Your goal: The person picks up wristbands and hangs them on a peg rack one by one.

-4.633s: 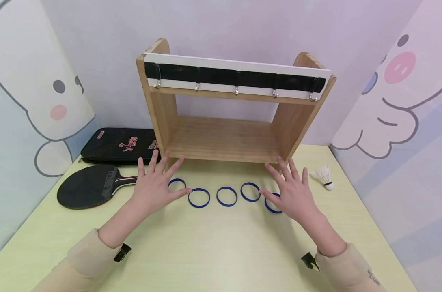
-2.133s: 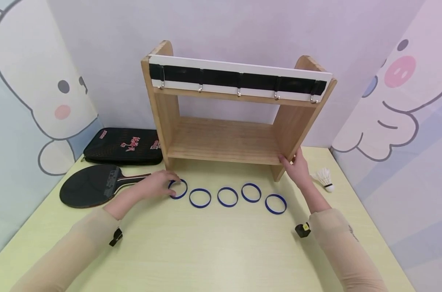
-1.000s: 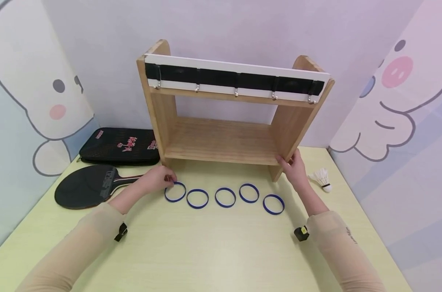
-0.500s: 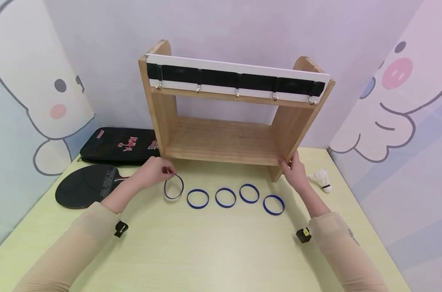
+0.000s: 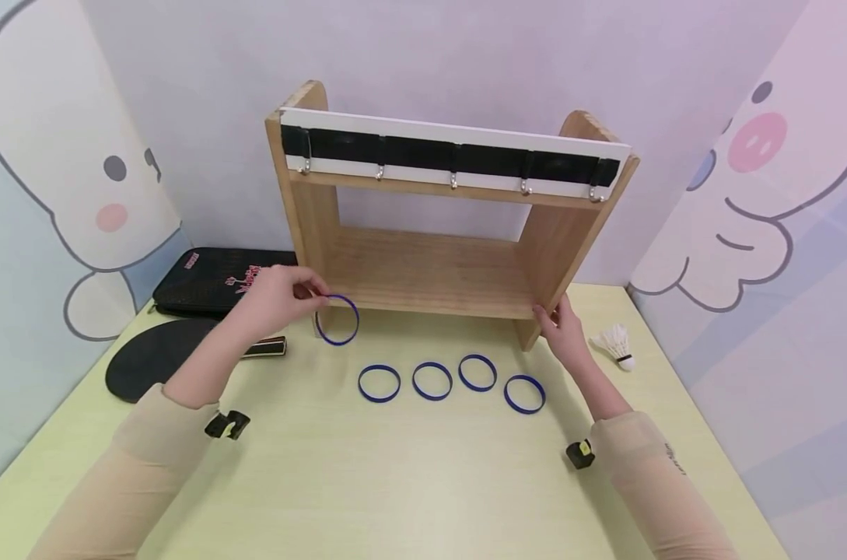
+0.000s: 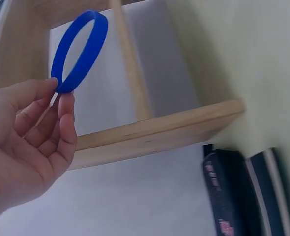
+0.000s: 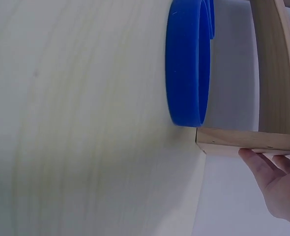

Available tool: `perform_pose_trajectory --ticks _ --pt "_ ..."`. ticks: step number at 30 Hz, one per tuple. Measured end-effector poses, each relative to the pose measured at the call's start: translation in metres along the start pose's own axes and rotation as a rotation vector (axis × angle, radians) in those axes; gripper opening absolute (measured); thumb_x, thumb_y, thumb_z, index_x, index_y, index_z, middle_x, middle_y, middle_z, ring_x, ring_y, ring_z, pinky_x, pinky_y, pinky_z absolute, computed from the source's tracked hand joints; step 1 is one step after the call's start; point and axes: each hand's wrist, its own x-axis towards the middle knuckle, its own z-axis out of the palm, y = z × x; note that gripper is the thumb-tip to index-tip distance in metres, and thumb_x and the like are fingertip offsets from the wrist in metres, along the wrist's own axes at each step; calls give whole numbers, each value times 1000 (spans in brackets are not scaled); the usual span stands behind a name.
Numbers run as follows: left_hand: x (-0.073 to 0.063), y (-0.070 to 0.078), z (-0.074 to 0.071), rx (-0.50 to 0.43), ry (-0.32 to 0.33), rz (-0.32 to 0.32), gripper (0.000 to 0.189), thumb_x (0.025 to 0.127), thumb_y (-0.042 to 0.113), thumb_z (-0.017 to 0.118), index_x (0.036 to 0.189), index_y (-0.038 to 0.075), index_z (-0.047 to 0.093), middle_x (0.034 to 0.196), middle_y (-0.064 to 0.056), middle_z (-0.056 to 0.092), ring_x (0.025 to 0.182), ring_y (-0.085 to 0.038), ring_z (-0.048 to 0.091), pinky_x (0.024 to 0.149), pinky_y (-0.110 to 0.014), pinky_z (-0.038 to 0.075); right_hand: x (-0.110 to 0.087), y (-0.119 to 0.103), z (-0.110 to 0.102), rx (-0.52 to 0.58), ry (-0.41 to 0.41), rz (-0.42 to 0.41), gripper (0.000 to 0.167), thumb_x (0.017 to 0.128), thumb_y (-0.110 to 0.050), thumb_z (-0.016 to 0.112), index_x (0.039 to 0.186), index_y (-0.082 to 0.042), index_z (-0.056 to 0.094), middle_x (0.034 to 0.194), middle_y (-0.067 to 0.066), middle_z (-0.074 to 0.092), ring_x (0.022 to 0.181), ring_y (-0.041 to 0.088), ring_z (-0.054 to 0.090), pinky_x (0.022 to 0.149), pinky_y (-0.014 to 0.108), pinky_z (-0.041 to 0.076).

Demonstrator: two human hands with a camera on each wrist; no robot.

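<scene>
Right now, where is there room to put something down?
The table is bare in front of the four rings, between the sleeves. The shelf's board looks bare too. Crowded: back left, with the bat and case close together.

Blue ring held aloft, pinched by left grip; wooden shelf standing upright, right grip touching side.

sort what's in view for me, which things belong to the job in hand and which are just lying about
Likely part of the job:
blue band pinched in the left hand
four blue bands on the table
wooden rack touched by the right hand
five hooks along its upper front

Likely just lying about:
black paddle
black case
shuttlecock
</scene>
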Motion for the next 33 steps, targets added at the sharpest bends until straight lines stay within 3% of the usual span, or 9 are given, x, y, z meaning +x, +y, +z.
perform_pose_trajectory --ticks 10,15,20,23,28,33 --pt "-7 39 -47 3 201 -35 14 87 23 68 93 10 71 84 -6 69 75 -18 59 61 -22 46 5 2 -5 121 -36 68 52 98 -10 48 144 -6 25 141 30 35 123 45 44 87 53 47" --pt "-6 51 -70 -93 301 -66 22 87 33 68 96 13 71 83 4 69 73 -13 59 55 -19 44 5 -1 -8 142 -63 81 55 98 -11 49 145 -8 22 143 29 33 126 46 41 88 56 46" --pt "1 62 -90 -256 409 -63 19 85 28 71 96 13 71 79 15 65 72 -9 57 58 -18 40 8 -1 -9 168 -93 86 63 98 -10 49 146 -15 9 146 32 25 127 50 37 85 60 45" --pt "9 65 -98 -364 457 -56 17 84 25 72 96 13 71 82 12 66 73 -10 57 64 -20 41 10 2 -9 192 -113 84 68 98 -9 48 146 -18 1 148 34 19 127 55 34 83 64 43" --pt "20 64 -104 -511 507 -64 22 83 23 72 101 10 71 90 7 67 77 -10 59 73 -19 46 13 17 -11 183 -134 105 69 98 -14 49 146 -23 1 149 32 17 127 55 33 81 61 46" --pt "26 58 -102 -557 525 -61 24 82 22 73 101 7 71 91 4 67 79 -12 59 72 -16 49 15 26 -9 171 -136 122 69 98 -18 49 147 -28 1 151 29 16 129 52 33 83 59 47"
